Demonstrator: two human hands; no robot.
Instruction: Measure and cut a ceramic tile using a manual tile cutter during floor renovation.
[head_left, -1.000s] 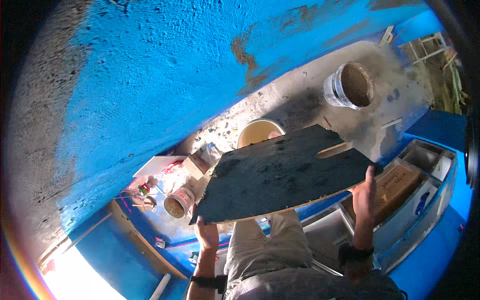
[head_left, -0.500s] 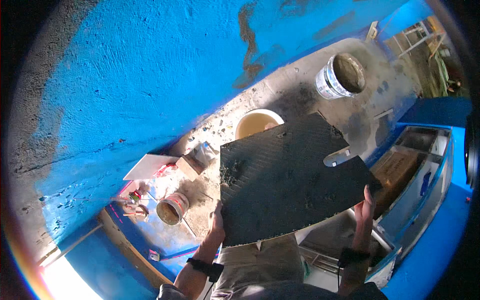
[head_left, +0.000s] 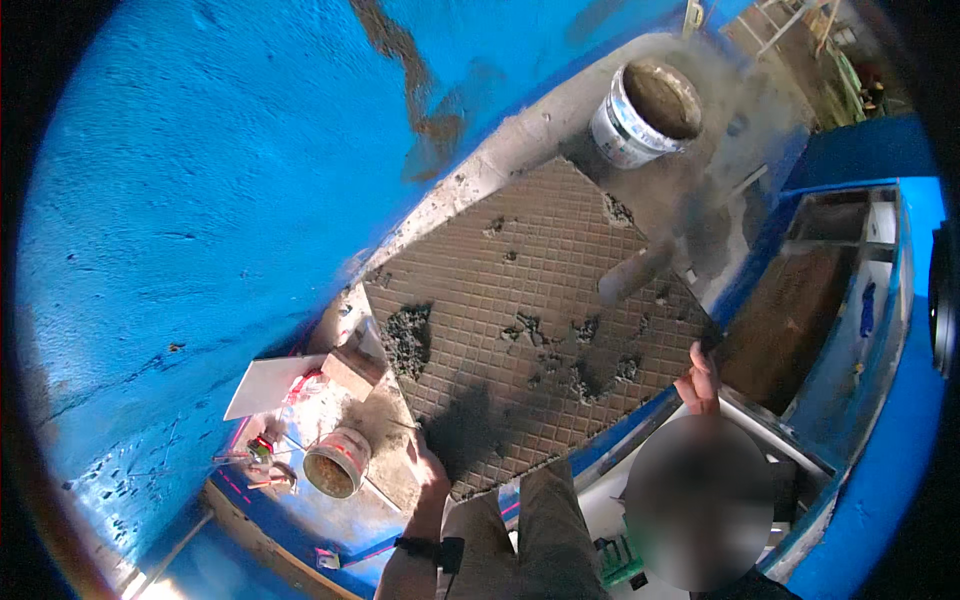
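Observation:
A large tile [head_left: 520, 270] is held up in front of me, its ribbed grid back facing me. Dark lumps of mortar [head_left: 407, 340] stick to that back, thickest near the left edge. Toward the far right corner an elongated slot is cut into the tile's edge. My left hand [head_left: 430, 468] grips the near left edge, partly hidden behind the tile. On the right corner my right hand [head_left: 699, 382] is closed, fingers folded round the edge. The tile hangs tilted, apart from the floor.
Beyond the tile stands a white bucket [head_left: 650, 115] of grey mix. A smaller bucket [head_left: 337, 463], a wooden block [head_left: 354, 371] and a pale tile piece [head_left: 270, 388] lie to the left. A blue wall [head_left: 220, 180] rises at left; a blue-framed cabinet [head_left: 840, 300] stands right.
The tile has tipped, so its grid back now catches light. My view has shifted, and the tile now covers the round tub of murky water seen earlier.

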